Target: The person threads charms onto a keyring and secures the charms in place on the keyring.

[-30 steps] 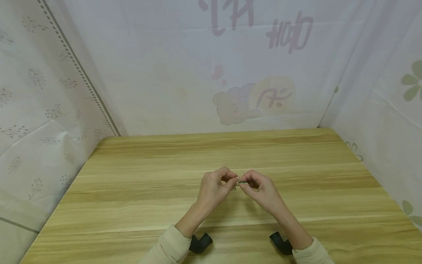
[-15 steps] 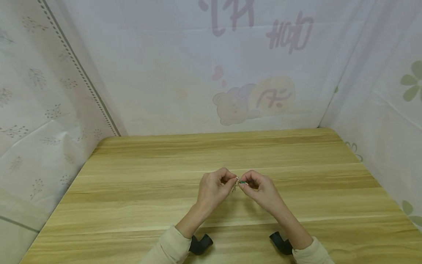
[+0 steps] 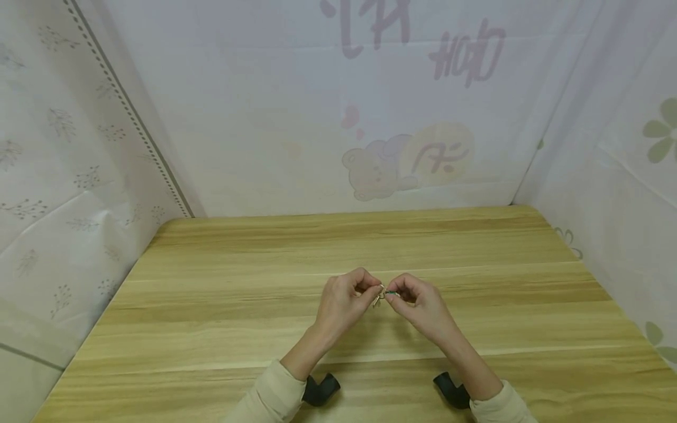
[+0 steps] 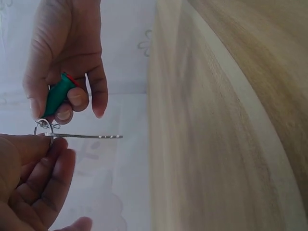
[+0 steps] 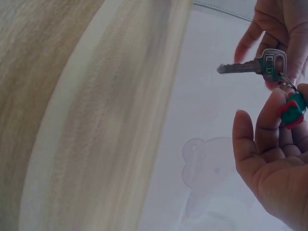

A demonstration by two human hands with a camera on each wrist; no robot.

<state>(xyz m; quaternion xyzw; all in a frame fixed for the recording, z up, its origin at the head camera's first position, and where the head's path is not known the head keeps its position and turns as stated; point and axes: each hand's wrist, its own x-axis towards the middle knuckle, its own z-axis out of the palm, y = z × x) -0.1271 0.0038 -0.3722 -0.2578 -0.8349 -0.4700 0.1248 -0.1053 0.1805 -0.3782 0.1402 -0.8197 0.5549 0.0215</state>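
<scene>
Both hands meet above the middle of the table over one small keychain. My left hand [image 3: 344, 299] pinches the metal key ring [image 4: 52, 129] between thumb and forefinger. From that ring a silver key [image 5: 269, 65] sticks out, its toothed blade pointing away from the fingers; the left wrist view shows it edge-on. My right hand [image 3: 423, 305] pinches a green and red charm [image 5: 292, 110], joined to the ring by a short link. Fingers cover part of the ring, and in the head view the charm is mostly hidden between the right thumb and forefinger.
The wood-grain table [image 3: 238, 282] spreads around the hands. Two black elbow-shaped pieces [image 3: 321, 389] show near the front, each partly behind a forearm. Printed white cloth [image 3: 264, 117] hangs behind the table and along both sides.
Below the left fingertips the key has turned and shows more plainly than a second ago. The right fingertips have shifted very slightly right; both hands otherwise keep their place and grip.
</scene>
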